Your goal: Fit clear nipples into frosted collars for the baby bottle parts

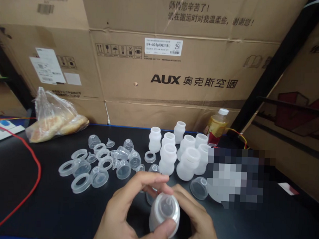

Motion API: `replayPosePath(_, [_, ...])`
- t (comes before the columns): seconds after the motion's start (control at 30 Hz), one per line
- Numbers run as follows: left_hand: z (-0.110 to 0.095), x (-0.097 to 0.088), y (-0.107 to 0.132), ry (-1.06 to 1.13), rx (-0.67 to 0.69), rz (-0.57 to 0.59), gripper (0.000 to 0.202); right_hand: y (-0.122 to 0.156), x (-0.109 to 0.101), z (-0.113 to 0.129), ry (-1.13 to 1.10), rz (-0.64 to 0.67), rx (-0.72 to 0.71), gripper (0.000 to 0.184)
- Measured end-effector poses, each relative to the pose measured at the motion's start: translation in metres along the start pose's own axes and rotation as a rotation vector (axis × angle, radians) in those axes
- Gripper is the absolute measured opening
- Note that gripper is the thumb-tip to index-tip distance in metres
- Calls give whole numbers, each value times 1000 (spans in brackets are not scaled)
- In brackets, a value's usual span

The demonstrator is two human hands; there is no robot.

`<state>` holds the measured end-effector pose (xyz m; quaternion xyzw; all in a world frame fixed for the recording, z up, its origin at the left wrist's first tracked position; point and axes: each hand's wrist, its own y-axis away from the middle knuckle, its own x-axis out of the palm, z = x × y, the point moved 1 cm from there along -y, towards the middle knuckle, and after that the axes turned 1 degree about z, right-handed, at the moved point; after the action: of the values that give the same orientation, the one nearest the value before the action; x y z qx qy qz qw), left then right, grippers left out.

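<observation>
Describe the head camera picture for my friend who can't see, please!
A person's left grip and right grip hold a baby bottle with a clear teat, over a black table. Beyond stand white bottles, with clear caps and rings to the left; printed cardboard stands behind.

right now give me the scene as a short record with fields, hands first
left hand: on the held bottle, thumb against its top
right hand: curled at the bottle's other side, exact contact unclear
held bottle top: teat fitted
beyond hands: cluster of open white bottles
left of cluster: loose rings, clear domes
back left: bagged bread
back right: drink bottle, white cap on
surface: black table
</observation>
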<state>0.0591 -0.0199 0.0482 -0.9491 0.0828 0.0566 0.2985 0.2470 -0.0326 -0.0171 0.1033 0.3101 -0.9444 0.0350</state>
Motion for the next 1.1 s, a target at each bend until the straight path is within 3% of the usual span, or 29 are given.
replayPosePath(0.23, [-1,-2,-4,36,-40,24,67,1,-1,-3,-8,8,-1,64])
replayPosePath(0.63, [-4,-1,-4,142,-151,35,57,-2,1,-6,42,-17,-71,47])
replayPosePath(0.9, [-5,-1,-2,109,-157,21,63,-1,1,-10,75,-32,-93,42])
replayPosePath(1.1, [-2,3,1,94,-159,11,57,-1,-6,-7,124,39,-113,84])
